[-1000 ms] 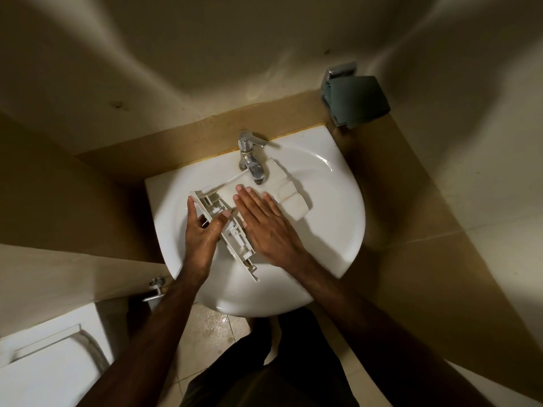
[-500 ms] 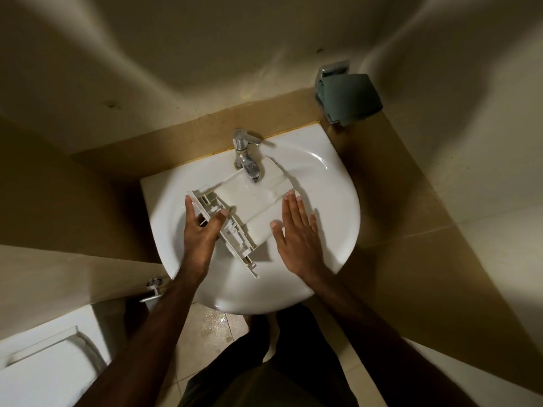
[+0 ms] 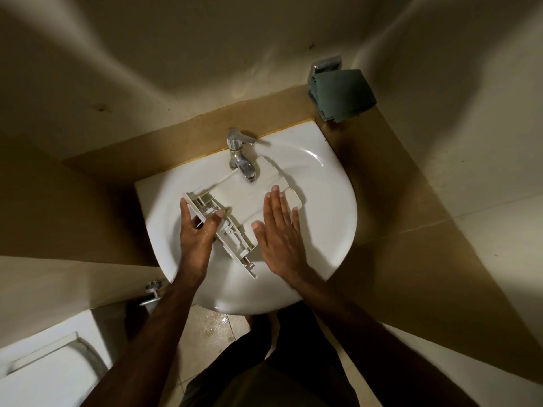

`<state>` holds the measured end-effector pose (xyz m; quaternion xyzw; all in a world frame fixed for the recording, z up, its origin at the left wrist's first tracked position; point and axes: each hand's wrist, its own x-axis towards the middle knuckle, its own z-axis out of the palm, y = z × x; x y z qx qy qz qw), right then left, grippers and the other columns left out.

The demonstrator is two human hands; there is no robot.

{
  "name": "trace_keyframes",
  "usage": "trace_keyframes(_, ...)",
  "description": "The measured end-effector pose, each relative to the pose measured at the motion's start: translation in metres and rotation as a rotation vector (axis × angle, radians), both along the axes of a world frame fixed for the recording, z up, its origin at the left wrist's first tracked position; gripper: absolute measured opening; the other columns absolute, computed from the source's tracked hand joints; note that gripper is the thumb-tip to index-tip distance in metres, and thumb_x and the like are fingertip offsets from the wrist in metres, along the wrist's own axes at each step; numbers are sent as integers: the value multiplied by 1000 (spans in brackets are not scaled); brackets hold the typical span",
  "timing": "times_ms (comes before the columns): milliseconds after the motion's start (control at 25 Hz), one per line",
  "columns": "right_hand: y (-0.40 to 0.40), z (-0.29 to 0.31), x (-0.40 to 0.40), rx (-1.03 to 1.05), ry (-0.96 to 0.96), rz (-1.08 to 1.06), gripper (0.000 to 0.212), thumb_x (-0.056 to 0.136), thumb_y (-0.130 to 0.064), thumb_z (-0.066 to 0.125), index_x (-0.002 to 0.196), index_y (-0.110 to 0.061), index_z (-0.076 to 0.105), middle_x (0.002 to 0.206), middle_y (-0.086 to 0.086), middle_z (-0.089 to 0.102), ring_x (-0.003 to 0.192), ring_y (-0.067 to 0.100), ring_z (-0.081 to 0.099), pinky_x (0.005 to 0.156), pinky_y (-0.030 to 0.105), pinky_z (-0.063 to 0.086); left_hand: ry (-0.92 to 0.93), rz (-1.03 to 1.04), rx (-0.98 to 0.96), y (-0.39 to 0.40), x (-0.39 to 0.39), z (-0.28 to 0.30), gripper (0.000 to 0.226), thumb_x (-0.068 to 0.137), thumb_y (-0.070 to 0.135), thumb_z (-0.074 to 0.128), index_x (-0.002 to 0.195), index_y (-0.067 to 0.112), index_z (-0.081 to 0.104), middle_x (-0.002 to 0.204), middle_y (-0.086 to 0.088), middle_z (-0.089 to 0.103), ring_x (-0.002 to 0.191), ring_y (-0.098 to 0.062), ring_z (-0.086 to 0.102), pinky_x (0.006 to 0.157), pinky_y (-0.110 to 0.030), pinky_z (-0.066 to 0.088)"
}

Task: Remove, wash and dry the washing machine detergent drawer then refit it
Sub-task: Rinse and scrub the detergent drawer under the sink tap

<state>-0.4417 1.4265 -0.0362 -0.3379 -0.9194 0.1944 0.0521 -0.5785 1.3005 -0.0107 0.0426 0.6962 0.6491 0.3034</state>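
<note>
The white plastic detergent drawer lies upside down across the white sink, its far end under the chrome tap. My left hand grips the drawer's front panel, thumb on one side and fingers on the other. My right hand lies flat with straight fingers on the drawer's right side. Water looks to be wetting the drawer below the spout.
A dark green cloth hangs on a chrome holder at the back right wall. A toilet stands at the lower left, with a wall valve beside it. Tan tiled walls close in around the sink.
My right hand slid from the drawer's middle to its right side and now lies flat a little further along it. My left hand kept its grip on the front panel.
</note>
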Motion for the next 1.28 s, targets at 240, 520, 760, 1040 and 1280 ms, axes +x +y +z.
trace_keyframes(240, 19, -6, -9, -203, 18, -267, 72, 110, -52, 24, 167, -17, -2, 175, 0, -11, 161, 16, -8, 127, 54, 6, -11, -19, 3, 8, 5, 3, 81, 85, 40, 77, 155, 34, 37, 125, -5, 74, 111, -23, 74, 94, -46, 61)
trace_keyframes(520, -34, 33, -38, -889, 289, -610, 81, 110, -38, 40, 164, -7, -11, 169, 13, -29, 159, 27, -20, 130, 39, 3, -14, -9, -23, 7, 8, 8, 94, 77, 53, 78, 158, 38, 32, 125, -2, 74, 112, -20, 74, 101, -51, 58)
trace_keyframes(760, 23, 26, -55, -1083, 467, -1107, 83, 106, -54, 44, 164, -7, 9, 157, 30, 39, 141, 46, 45, 116, 50, 40, -50, -1, -64, 13, 19, 18, 103, 81, 39, 80, 164, 36, 20, 123, -2, 74, 107, -17, 75, 100, -47, 57)
trace_keyframes(1040, 15, 21, -21, -1339, 592, -1181, 75, 87, -80, 53, 133, -21, 56, 127, 11, 69, 105, 34, 70, 89, 56, 60, -140, 9, -71, -7, 32, 34, 61, 101, 21, 65, 155, 34, 40, 105, 15, 78, 97, 1, 74, 89, -44, 58)
trace_keyframes(1280, 37, 49, 0, -1231, 385, -1002, 58, 105, -48, 51, 151, -12, 43, 148, 17, 55, 127, 37, 58, 84, 50, 60, -181, 24, -116, -18, 29, 57, 68, 94, 38, 70, 155, 33, 39, 117, 7, 78, 108, -4, 72, 94, -46, 57)
